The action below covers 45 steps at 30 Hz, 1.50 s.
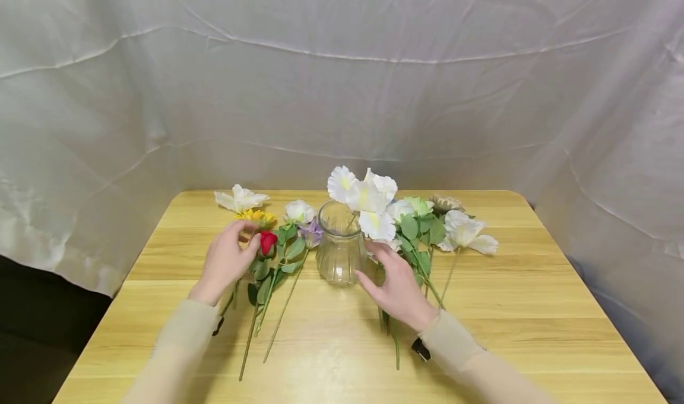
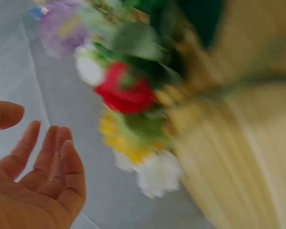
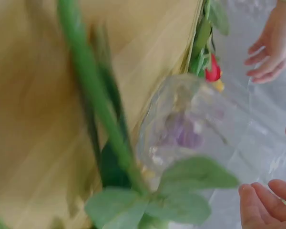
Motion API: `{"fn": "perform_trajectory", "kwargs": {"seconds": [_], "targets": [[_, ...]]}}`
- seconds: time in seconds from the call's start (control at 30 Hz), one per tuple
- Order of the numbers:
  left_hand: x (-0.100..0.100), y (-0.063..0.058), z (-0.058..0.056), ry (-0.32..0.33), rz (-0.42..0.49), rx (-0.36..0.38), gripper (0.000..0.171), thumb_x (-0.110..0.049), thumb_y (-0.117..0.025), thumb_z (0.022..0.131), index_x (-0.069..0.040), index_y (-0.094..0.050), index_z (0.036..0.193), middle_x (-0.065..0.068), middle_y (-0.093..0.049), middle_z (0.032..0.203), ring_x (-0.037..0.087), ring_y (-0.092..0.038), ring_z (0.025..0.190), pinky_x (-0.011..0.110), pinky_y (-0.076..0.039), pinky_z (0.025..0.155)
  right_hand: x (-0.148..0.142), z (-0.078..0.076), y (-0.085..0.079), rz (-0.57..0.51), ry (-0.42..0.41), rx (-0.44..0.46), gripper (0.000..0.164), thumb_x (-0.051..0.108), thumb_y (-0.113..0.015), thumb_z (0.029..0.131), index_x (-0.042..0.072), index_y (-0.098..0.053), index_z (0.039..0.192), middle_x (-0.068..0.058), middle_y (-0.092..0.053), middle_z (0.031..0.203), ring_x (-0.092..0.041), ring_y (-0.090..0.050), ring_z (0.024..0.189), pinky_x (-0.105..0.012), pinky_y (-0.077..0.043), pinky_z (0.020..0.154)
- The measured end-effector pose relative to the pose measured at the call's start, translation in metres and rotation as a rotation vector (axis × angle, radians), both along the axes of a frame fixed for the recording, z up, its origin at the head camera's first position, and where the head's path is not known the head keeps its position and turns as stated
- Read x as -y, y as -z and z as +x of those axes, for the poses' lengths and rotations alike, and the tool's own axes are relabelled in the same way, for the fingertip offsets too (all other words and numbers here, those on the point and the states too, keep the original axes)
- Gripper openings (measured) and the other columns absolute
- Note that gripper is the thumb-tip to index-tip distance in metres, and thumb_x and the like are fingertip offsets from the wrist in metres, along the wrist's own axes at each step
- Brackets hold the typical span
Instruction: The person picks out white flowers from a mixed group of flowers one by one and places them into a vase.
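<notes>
Both hands are in view with fingers loosely bent and parted: the left hand (image 1: 227, 264) is near the red cloth-like rose (image 1: 268, 243), the right hand (image 1: 398, 285) just beside the clear ribbed glass vase (image 1: 341, 258). The vase stands upright toward the back middle of the pale striped wooden worktop (image 1: 331, 344). In it is one large white ruffled flower with yellow centres (image 1: 366, 196), its thin stem slanting through the mouth and its bloom leaning over the right rim.

Left of the vase lie the rose, a yellow many-petalled flower (image 1: 256, 216), a white rose-like bloom (image 1: 300, 211) and a purple flower (image 1: 311, 233), stems toward the front. Right of it lie a broad-petalled white flower (image 1: 464, 229) and a beige-brown bloom (image 1: 446, 204). Grey cloth (image 1: 342, 107) rises behind the back edge; bare wood shows between the two groups and along both sides.

Neither hand holds anything; the left thumb stands well away from its fingers, and whether the right fingers brush nearby petals I cannot tell
</notes>
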<state>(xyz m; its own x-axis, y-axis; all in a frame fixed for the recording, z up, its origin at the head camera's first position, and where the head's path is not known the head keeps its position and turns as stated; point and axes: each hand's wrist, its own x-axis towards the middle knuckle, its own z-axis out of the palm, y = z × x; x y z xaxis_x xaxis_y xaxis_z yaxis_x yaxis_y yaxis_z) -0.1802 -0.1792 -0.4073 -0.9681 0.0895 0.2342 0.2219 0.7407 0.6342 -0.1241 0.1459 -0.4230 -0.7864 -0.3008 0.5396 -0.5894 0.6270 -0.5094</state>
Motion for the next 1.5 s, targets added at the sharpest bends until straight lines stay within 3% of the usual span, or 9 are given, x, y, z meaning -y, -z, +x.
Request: {"fn": "perform_trajectory", "kwargs": {"seconds": [0.17,0.3,0.5,0.7,0.93,1.03,1.2,1.33,1.5], "targets": [[0.028,0.013,0.000,-0.056,-0.076,0.095,0.034,-0.021,-0.055,0.092,0.002,-0.056,0.118,0.022,-0.062,0.110,0.035,-0.062,0.089,0.049,-0.051,0.072,0.010,0.011,0.001,-0.036,-0.051,-0.003,0.050,0.016,-0.070,0.082,-0.002,-0.053,0.126,-0.013,-0.061,0.114,-0.025,-0.060,0.098,-0.037,-0.053,0.085],[0.039,0.018,-0.001,-0.071,-0.096,0.164,0.037,-0.021,-0.055,0.092,0.004,-0.054,0.120,0.024,-0.062,0.107,0.037,-0.061,0.088,0.050,-0.049,0.072,0.022,0.016,0.000,-0.073,-0.133,0.053,0.047,0.012,-0.069,0.083,-0.001,-0.053,0.125,-0.009,-0.061,0.111,-0.022,-0.060,0.096,-0.032,-0.054,0.083],[0.046,0.020,-0.009,-0.074,-0.078,0.267,0.042,-0.025,-0.051,0.094,0.007,-0.053,0.122,0.025,-0.062,0.107,0.038,-0.059,0.092,0.050,-0.048,0.075,0.047,0.018,-0.006,-0.215,-0.255,0.317,0.045,0.004,-0.066,0.084,0.004,-0.053,0.127,-0.003,-0.062,0.108,-0.020,-0.061,0.096,-0.029,-0.054,0.082],[0.049,0.020,-0.022,-0.049,0.037,0.404,0.051,-0.029,-0.047,0.097,0.011,-0.045,0.129,0.030,-0.058,0.113,0.037,-0.060,0.094,0.047,-0.051,0.080,0.073,0.014,-0.010,-0.315,-0.345,0.580,0.043,0.001,-0.061,0.086,0.004,-0.051,0.129,-0.006,-0.062,0.108,-0.016,-0.061,0.096,-0.027,-0.053,0.084],[0.047,0.023,-0.035,-0.008,0.349,0.623,0.054,-0.022,-0.044,0.100,0.016,-0.031,0.136,0.031,-0.051,0.122,0.032,-0.059,0.100,0.036,-0.052,0.089,0.094,0.007,-0.005,-0.334,-0.365,0.664,0.041,0.004,-0.059,0.088,0.009,-0.052,0.128,-0.008,-0.063,0.109,-0.015,-0.060,0.096,-0.026,-0.053,0.083],[0.049,0.025,-0.038,-0.061,0.411,0.609,0.051,-0.020,-0.044,0.099,0.015,-0.032,0.135,0.027,-0.053,0.116,0.024,-0.060,0.089,0.030,-0.054,0.081,0.098,0.006,-0.005,-0.335,-0.371,0.673,0.042,0.007,-0.059,0.088,0.009,-0.052,0.129,-0.008,-0.063,0.110,-0.015,-0.060,0.096,-0.026,-0.053,0.083],[0.055,0.027,-0.038,-0.149,0.348,0.554,0.048,-0.019,-0.047,0.097,0.012,-0.036,0.132,0.022,-0.053,0.109,0.014,-0.056,0.071,0.025,-0.053,0.065,0.101,0.005,-0.005,-0.335,-0.363,0.700,0.042,0.009,-0.060,0.088,0.009,-0.051,0.129,-0.006,-0.063,0.109,-0.015,-0.060,0.096,-0.026,-0.052,0.085],[0.056,0.027,-0.037,-0.144,0.260,0.582,0.050,-0.022,-0.047,0.096,0.012,-0.037,0.131,0.028,-0.050,0.120,0.023,-0.059,0.084,0.029,-0.054,0.074,0.103,0.003,-0.002,-0.331,-0.358,0.717,0.042,0.007,-0.060,0.088,0.008,-0.051,0.129,-0.008,-0.063,0.110,-0.015,-0.061,0.096,-0.027,-0.052,0.086],[0.058,0.029,-0.041,-0.111,0.269,0.622,0.050,-0.022,-0.046,0.097,0.015,-0.038,0.130,0.026,-0.053,0.114,0.026,-0.058,0.093,0.029,-0.054,0.078,0.106,0.000,0.000,-0.325,-0.354,0.731,0.043,0.005,-0.059,0.087,0.006,-0.051,0.129,-0.013,-0.063,0.111,-0.017,-0.060,0.096,-0.027,-0.051,0.087]]}}
